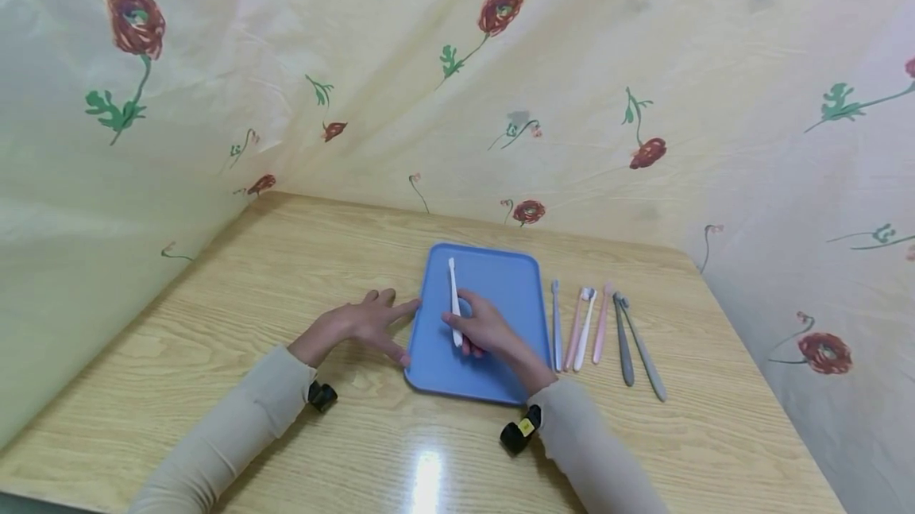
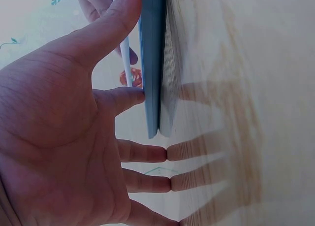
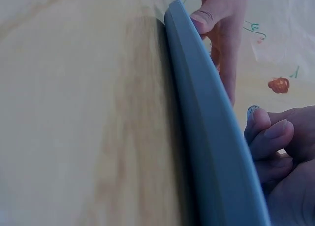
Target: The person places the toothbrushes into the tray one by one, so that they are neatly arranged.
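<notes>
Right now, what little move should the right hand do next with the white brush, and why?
Probably lay the white brush flat on the tray: the right hand holds it over the tray, and the left hand touches the tray's edge, so the tray should hardly slide.

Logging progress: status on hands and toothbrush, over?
Right hand grips slim white toothbrush over blue rectangular tray. Left hand spread, touching tray's left edge. Nothing visibly in the way.

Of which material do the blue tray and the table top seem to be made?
The blue tray is probably plastic, smooth and satin: even colour, rounded rim. The table top looks like wood or wood-effect laminate, since grain shows; the bright reflection suggests a glossy finish.
</notes>
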### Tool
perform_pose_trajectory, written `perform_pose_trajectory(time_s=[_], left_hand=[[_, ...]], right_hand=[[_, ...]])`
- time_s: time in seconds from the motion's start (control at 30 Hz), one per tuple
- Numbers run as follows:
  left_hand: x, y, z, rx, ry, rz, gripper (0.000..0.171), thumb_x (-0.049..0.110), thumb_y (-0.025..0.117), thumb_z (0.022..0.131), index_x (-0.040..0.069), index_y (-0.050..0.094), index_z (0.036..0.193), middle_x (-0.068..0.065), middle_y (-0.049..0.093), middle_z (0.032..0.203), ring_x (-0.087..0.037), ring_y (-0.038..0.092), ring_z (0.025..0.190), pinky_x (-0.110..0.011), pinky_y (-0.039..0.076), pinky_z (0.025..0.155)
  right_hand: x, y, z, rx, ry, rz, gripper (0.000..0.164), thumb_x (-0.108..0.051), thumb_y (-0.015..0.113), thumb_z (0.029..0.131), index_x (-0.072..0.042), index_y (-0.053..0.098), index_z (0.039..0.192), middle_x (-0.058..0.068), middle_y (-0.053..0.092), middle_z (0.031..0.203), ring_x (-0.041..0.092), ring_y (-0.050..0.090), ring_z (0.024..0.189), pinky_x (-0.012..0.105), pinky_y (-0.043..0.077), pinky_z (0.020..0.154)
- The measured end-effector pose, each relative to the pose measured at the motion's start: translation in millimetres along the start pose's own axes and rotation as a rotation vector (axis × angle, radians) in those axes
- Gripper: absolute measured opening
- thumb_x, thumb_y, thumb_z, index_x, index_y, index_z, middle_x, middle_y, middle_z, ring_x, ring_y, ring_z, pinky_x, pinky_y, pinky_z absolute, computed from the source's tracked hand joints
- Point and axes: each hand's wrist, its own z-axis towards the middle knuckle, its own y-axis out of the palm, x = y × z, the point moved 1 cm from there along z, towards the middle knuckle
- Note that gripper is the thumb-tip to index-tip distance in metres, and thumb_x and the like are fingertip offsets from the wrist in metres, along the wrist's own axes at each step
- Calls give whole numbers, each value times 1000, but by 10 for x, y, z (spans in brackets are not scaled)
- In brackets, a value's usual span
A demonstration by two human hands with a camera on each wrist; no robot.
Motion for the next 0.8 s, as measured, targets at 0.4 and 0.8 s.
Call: perform_pose_trajectory(time_s=[0.4,0.8], left_hand=[[-11,4,2,-4,7,-2,109,64,75,77,27,18,162,-25,18,163,-46,24,146,-69,42,100],[-6,-4,1,-13,12,-1,107,63,75,78,29,17,162,-25,17,163,-46,24,146,-68,41,102]], right_hand=[[-34,159,93,8,12,-12,69,-25,60,101,-11,25,159,0,55,50,9,45,36,24,38,37],[-70,227,151,31,17,-67,67,-26,60,102,-8,27,157,0,54,50,9,45,35,23,37,35]])
